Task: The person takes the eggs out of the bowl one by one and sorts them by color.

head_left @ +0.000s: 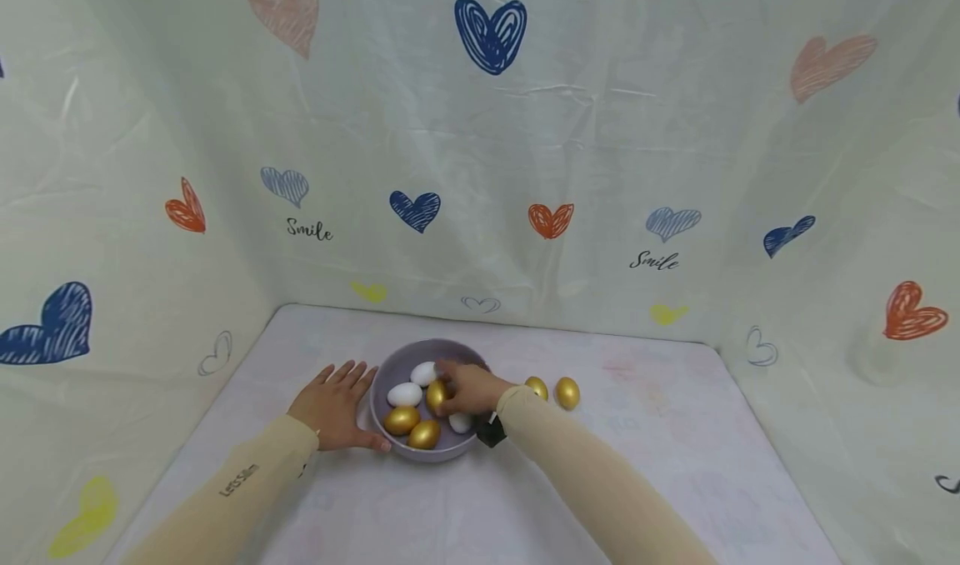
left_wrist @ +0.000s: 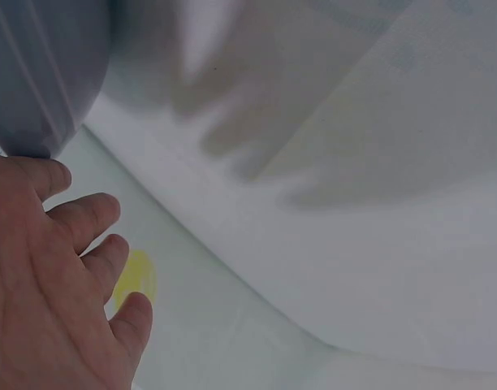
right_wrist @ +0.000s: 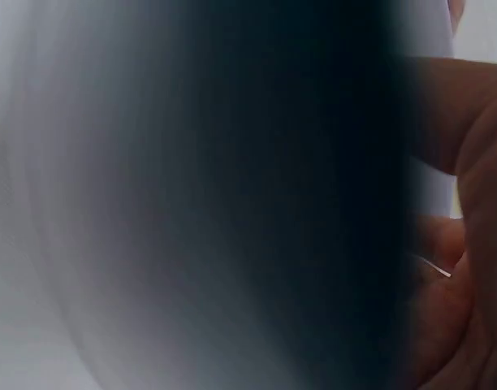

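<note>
A round grey-purple bowl (head_left: pixel 429 457) stands on the table with several white and gold eggs inside. My left hand (head_left: pixel 335 407) is spread flat at the bowl's left side, thumb by the rim; the left wrist view shows its straight fingers (left_wrist: pixel 98 219) against the bowl's outer wall (left_wrist: pixel 54 73). Over the right rim reaches my right hand (head_left: pixel 472 388), its thumb and fingers pinching a gold egg (head_left: pixel 437 397) inside the bowl. A white egg (head_left: pixel 461 422) lies under this hand, partly hidden. In the right wrist view, a dark blurred shape covers most of the hand's work.
Two gold eggs lie outside the bowl, a partly covered gold egg (head_left: pixel 536 387) beside the right forearm and another gold egg (head_left: pixel 567 393) farther right. The white table (head_left: pixel 675 448) meets a heart-printed curtain (head_left: pixel 480 148) at the back and sides.
</note>
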